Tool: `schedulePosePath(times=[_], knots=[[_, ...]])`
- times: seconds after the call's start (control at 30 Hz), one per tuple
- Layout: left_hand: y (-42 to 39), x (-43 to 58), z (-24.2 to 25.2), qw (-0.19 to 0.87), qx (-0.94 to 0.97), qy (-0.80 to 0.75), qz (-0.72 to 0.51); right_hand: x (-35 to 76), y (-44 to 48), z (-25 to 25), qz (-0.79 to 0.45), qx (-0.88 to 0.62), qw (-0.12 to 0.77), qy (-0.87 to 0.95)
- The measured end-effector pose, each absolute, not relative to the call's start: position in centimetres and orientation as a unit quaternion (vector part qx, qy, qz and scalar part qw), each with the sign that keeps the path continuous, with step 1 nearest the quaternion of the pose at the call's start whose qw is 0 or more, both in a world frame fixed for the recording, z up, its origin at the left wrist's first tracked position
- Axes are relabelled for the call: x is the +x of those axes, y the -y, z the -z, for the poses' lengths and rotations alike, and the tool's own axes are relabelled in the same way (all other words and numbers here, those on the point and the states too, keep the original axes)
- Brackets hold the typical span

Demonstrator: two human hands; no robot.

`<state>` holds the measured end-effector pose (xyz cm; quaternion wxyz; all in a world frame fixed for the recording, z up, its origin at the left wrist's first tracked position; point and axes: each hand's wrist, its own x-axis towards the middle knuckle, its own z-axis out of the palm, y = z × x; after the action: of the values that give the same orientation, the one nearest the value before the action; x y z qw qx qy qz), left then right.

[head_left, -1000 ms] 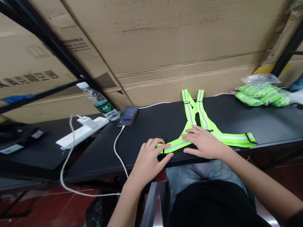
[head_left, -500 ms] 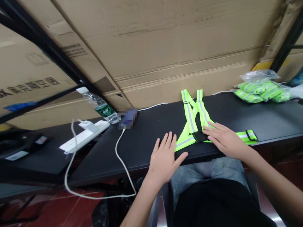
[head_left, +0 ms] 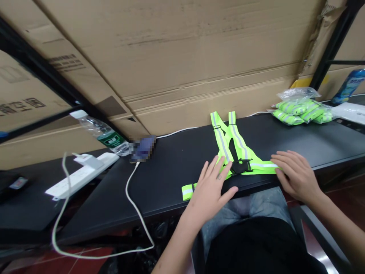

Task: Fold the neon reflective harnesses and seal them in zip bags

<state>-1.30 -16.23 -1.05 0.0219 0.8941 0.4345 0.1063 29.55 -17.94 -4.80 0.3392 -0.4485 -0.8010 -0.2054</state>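
Note:
A neon yellow reflective harness vest (head_left: 225,146) lies flat on the black desk (head_left: 168,182), its silver-striped straps forming a Y. Its black buckle (head_left: 242,166) is fastened at the crossing and shows between my hands. My left hand (head_left: 211,188) rests flat on the vest's lower left strap, fingers spread, with the strap's end (head_left: 188,191) sticking out beyond it. My right hand (head_left: 295,176) lies at the right strap, with its fingertips on the desk and the strap's end hidden beneath.
Bagged neon bands (head_left: 299,112) sit at the desk's back right. A plastic bottle (head_left: 98,131), a blurred phone (head_left: 144,148) and a white power strip (head_left: 78,179) with a white cable (head_left: 134,194) lie left. Cardboard boxes (head_left: 176,57) stand behind.
My right hand has slid right along the strap, covering its end. My left hand now lies flat on the lower left strap, whose end shows. The view has shifted right.

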Motion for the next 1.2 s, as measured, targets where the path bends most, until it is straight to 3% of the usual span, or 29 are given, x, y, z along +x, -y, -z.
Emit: schedulePosePath(times=[0.2,0.37,0.47,0.73,1.0,1.2], knots=[[15.8,-1.2,1.8,0.087,0.896,-0.424,-0.101,34.7,17.9,6.5,0.159,-0.572,0.236,0.769],[16.1,-0.6,1.2,0.091,0.870,-0.455,-0.165,31.3,16.7,4.4,0.187,-0.464,0.305,0.810],[15.7,0.4,0.6,0.090,0.856,-0.460,-0.218,27.1,15.9,2.6,0.117,-0.376,0.305,0.867],[14.3,1.0,1.5,0.149,0.851,-0.448,-0.229,22.9,12.5,2.1,-0.083,-0.406,0.242,0.877],[14.4,-0.6,1.3,0.181,0.853,-0.423,-0.244,24.0,13.3,2.3,-0.105,-0.387,0.244,0.883],[14.9,-0.5,1.0,0.158,0.851,-0.438,-0.244,25.3,14.1,2.2,-0.035,-0.387,0.290,0.875]])
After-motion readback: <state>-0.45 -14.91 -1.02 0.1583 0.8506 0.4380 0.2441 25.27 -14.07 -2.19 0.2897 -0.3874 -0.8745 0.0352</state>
